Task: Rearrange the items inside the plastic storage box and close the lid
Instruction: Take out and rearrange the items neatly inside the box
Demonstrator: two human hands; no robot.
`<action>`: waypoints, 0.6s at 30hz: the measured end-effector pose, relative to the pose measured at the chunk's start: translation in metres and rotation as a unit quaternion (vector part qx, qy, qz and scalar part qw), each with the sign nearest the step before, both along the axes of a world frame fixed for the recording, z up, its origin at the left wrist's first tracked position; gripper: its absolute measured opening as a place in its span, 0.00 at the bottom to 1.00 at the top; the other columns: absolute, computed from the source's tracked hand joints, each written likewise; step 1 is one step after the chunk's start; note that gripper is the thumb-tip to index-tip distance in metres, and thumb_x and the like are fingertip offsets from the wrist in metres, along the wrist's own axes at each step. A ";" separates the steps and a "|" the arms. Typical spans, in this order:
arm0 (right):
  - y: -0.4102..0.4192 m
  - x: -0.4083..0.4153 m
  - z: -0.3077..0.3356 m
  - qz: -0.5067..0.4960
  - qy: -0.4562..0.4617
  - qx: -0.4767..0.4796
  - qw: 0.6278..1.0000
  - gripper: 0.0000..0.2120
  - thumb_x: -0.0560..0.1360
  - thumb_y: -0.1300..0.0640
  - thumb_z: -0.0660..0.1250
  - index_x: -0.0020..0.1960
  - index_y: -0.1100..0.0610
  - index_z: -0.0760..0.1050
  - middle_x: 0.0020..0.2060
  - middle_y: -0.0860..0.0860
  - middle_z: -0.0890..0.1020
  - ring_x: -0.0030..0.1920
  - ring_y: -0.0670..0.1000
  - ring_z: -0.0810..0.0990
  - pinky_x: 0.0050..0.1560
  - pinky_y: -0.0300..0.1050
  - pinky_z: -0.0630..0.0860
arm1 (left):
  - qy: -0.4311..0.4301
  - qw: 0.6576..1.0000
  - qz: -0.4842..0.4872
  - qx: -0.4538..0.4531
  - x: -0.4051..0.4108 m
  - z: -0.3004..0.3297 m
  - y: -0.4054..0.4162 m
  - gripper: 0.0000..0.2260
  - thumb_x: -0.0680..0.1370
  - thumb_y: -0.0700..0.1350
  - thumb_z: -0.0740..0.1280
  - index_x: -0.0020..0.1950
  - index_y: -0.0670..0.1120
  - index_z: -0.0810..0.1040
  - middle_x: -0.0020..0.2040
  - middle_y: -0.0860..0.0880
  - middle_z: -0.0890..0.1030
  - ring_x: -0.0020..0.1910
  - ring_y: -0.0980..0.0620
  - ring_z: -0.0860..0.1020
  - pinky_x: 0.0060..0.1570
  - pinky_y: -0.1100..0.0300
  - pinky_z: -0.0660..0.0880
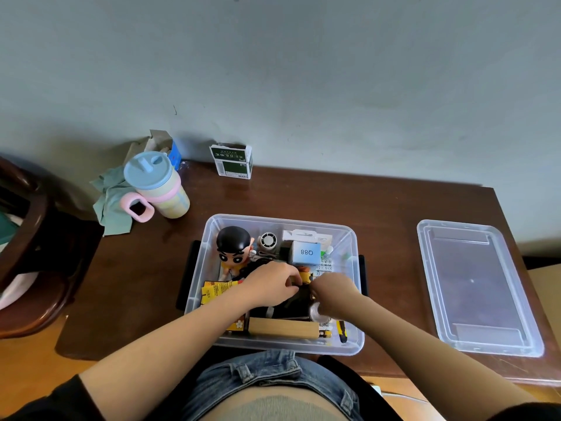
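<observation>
Leaning over the clear plastic storage box (209,238) on the brown table (394,214), the person has both hands down among its contents, so the sorting looks to be in mid-course and the closing not yet begun. The left hand (268,285) has its fingers curled in toward a black item (296,300) in the middle of the box, and the right hand (332,288) pinches at the same spot from the other side; whether each truly grips it or only tugs at an edge I cannot tell, since the fingertips are hidden against the dark surface. Around them the box is crowded: a cartoon figure (235,246) at the far left corner, a small blue box (306,253) marked Q88 at the far side, a yellow packet (217,291) to the left, and a wooden block (283,328) lying along the near wall. The lid (476,287) lies flat on the table well apart to the right, untouched, so it must yet be fetched and set on once the things inside sit low enough
</observation>
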State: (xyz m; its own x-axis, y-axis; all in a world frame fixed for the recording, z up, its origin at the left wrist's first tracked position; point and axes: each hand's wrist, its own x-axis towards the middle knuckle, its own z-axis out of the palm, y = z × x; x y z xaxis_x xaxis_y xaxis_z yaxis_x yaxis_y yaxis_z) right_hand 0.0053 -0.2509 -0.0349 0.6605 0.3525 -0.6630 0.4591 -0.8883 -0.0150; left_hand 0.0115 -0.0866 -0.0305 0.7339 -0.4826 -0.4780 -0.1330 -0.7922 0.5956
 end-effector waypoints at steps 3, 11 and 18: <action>-0.003 0.007 0.009 -0.110 -0.004 0.096 0.989 0.05 0.72 0.57 0.64 0.47 0.56 0.73 0.46 0.54 0.80 0.45 0.55 0.76 0.41 0.46 0.72 | 0.041 0.998 0.040 -0.020 0.003 0.000 -0.002 0.10 0.79 0.47 0.64 0.60 0.48 0.77 0.52 0.49 0.81 0.47 0.53 0.78 0.52 0.58 0.76; 0.007 -0.016 -0.007 -0.194 -0.060 0.163 0.966 0.12 0.76 0.53 0.67 0.54 0.57 0.69 0.47 0.53 0.80 0.47 0.56 0.79 0.42 0.48 0.74 | -0.005 0.999 0.034 0.022 -0.001 -0.003 0.005 0.11 0.78 0.42 0.64 0.61 0.47 0.77 0.49 0.50 0.82 0.48 0.53 0.79 0.49 0.58 0.77; 0.013 -0.018 -0.023 -0.165 -0.113 0.106 0.974 0.15 0.72 0.70 0.63 0.56 0.59 0.69 0.52 0.55 0.76 0.48 0.57 0.80 0.39 0.48 0.73 | -0.004 0.998 -0.001 0.060 -0.005 -0.003 -0.001 0.11 0.78 0.42 0.63 0.58 0.46 0.80 0.52 0.47 0.82 0.51 0.49 0.79 0.50 0.56 0.77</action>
State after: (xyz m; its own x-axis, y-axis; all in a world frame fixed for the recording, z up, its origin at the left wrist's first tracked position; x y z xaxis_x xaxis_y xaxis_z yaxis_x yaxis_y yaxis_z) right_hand -0.0126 -0.2379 -0.0584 0.8820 0.2088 -0.4224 0.1617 -0.9761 -0.1449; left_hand 0.0064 -0.0879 -0.0331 0.7372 -0.4236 -0.5264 -0.1390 -0.8575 0.4953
